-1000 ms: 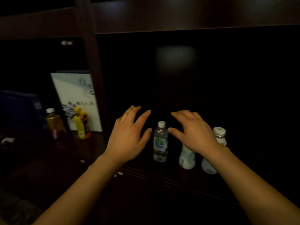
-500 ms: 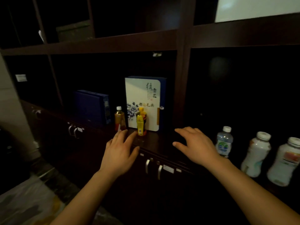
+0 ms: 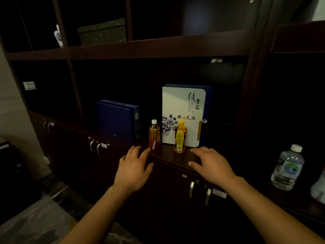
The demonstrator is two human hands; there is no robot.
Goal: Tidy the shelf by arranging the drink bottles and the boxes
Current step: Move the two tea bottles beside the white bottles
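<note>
Hands empty: my left hand (image 3: 133, 169) and right hand (image 3: 212, 165) hover spread-fingered at the dark wooden shelf (image 3: 168, 156) front edge. Amber tea bottle (image 3: 154, 135) and yellow-labelled orange bottle (image 3: 179, 137) stand near that edge, before the white floral box (image 3: 183, 110); I judge they block it.

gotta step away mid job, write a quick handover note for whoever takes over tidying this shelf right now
Left hand: open, empty, fingertips near the amber tea bottle with the white cap, not touching it.
Right hand: open, empty, over the dark wooden shelf ledge.
Things: the tea bottle and the yellow-labelled orange drink bottle stand upright in front of the white box with blue flower print. The dark blue box stands to their left. The clear water bottle stands in the next bay to the right.
Done: nothing in either grip.
Left: group the bottles, square up the boxes.
</note>
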